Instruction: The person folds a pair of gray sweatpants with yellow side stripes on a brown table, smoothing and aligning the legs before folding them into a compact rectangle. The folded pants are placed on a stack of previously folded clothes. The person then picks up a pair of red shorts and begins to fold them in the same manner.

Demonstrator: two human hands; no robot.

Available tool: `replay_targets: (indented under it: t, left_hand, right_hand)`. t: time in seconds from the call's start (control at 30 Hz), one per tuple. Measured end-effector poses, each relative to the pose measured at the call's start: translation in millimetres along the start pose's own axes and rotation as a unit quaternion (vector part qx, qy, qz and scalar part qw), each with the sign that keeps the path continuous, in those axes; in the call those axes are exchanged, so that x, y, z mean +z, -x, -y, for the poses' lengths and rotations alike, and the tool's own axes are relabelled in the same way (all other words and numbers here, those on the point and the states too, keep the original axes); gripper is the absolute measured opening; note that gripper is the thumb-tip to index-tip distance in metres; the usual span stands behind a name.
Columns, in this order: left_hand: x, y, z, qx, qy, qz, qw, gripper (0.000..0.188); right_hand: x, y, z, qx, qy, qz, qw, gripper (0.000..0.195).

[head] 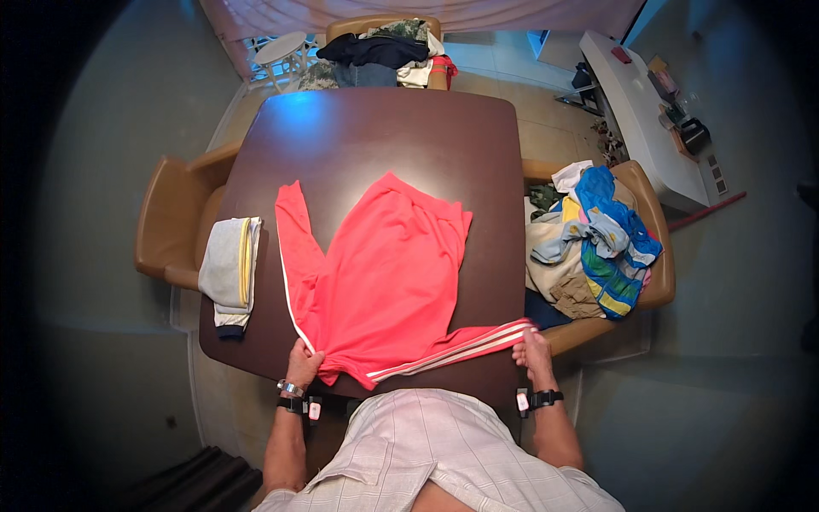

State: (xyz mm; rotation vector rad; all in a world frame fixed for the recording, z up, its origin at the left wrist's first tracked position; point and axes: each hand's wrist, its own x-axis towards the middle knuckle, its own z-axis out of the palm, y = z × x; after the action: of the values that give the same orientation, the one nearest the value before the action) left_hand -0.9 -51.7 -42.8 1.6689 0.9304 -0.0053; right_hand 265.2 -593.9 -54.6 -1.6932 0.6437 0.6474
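A red long-sleeved top (390, 269) with white stripes along its sleeves lies spread on the dark brown table (384, 128), its hem pointing away from me. My left hand (305, 365) grips the cloth at the shoulder near the collar, at the table's near edge. Out to the right, my right hand (532, 351) holds the end of the striped sleeve, stretched sideways along the near edge. The other sleeve reaches away from me on the left. A stack of folded clothes (227, 265), grey, yellow and white, rests at the table's left edge.
Loose clothes (592, 237) are heaped on a tan armchair (656, 256) at the right. Another pile of clothes (384, 54) covers the chair beyond the table. A tan armchair (167, 221) stands at the left. At the back right is a white counter (646, 115) with several items.
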Motion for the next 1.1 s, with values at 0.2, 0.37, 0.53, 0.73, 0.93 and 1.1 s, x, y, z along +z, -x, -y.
replay_targets:
  t: [0.2, 0.37, 0.53, 0.73, 0.93, 1.1]
  left_hand:
    - [-41.1, -16.7, 31.7, 0.069, -0.337, -0.178, 0.922, 0.053]
    - [-31.8, -16.2, -23.0, 0.097, -0.472, -0.263, 0.836, 0.079]
    - [2.5, -44.7, -79.8, 0.315, -0.398, -0.243, 0.827, 0.062]
    - [59.8, -118.0, -184.7, 0.431, -0.311, -0.116, 0.839, 0.043]
    - [122.7, -214.3, -265.0, 0.452, -0.341, 0.137, 0.813, 0.054]
    - [172.4, -267.4, -292.1, 0.422, -0.365, 0.366, 0.745, 0.067]
  right_hand:
    - [32.5, 25.8, 76.2, -0.156, 0.22, 0.109, 0.957, 0.043]
    - [102.9, -18.6, 141.1, -0.366, 0.235, -0.005, 0.9, 0.032]
    - [194.4, -68.4, 174.8, -0.427, 0.221, -0.003, 0.877, 0.051]
    - [231.7, -88.2, 183.2, -0.321, 0.341, 0.115, 0.876, 0.045]
    - [223.7, -81.1, 192.2, -0.404, 0.296, 0.176, 0.848, 0.025]
    - [219.5, -65.9, 199.3, -0.45, 0.21, 0.236, 0.835, 0.018]
